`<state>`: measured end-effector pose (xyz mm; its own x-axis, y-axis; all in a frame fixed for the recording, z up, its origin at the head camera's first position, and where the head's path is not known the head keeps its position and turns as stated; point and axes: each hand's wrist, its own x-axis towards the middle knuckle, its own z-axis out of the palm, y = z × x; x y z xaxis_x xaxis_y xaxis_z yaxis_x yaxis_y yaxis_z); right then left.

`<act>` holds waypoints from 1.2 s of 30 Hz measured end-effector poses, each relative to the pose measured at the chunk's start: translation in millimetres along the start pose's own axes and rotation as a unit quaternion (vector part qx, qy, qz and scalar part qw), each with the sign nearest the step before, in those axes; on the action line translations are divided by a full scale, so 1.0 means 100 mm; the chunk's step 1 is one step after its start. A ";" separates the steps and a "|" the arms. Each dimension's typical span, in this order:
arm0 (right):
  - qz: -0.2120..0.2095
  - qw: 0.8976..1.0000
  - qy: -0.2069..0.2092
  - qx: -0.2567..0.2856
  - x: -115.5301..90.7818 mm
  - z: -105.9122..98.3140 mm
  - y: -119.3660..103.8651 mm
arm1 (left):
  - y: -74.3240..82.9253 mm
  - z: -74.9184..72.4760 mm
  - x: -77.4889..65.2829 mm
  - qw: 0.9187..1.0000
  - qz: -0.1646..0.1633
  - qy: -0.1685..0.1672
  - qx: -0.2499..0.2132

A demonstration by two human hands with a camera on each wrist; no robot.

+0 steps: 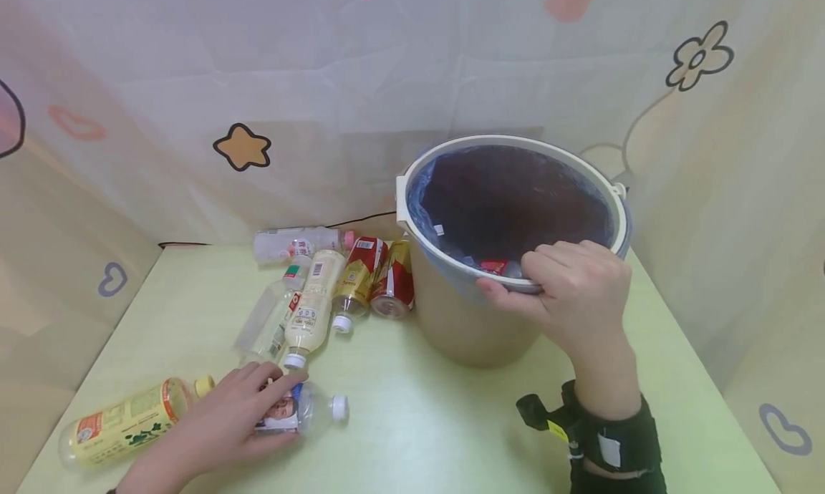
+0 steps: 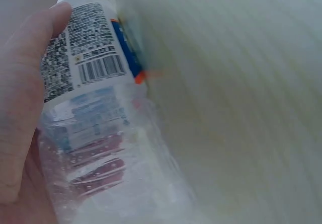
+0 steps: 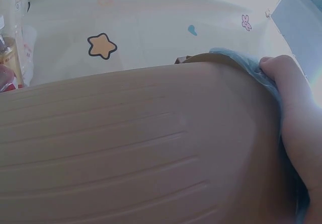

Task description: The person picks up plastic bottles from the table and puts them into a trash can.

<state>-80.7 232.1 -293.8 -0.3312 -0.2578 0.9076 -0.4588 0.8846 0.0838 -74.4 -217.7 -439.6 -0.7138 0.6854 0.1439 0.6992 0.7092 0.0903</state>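
Observation:
My left hand (image 1: 238, 415) grips a clear plastic bottle (image 1: 316, 410) with a white cap, lying on the table. In the left wrist view the thumb lies along the bottle's printed label (image 2: 93, 43); the other fingers are mostly hidden. My right hand (image 1: 573, 293) holds the near rim of a beige trash bin (image 1: 477, 329), thumb outside and fingers over the edge. A blue bin liner (image 1: 422, 186) is folded over that rim. Inside the bin a red item (image 1: 494, 265) shows near the front; the rest of the contents is dark.
A yellow-labelled bottle (image 1: 122, 422) lies left of my left hand. Behind it are a clear bottle (image 1: 267, 318), a cream bottle (image 1: 316, 301), a gold-and-red bottle (image 1: 361, 272), another red-and-gold bottle (image 1: 393, 283) against the bin, and a pink-capped bottle (image 1: 303, 243) near the back curtain (image 1: 387, 64).

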 end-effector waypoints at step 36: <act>0.006 1.000 0.021 0.005 0.00 0.01 -0.01 | 0.09 0.16 0.10 0.999 -0.020 0.039 0.016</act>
<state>-81.0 230.6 -294.2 -0.3021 -0.2310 0.9249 -0.4643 0.8830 0.0690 -75.8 -202.2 -452.9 -0.7348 0.6426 0.2172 0.6678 0.7415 0.0656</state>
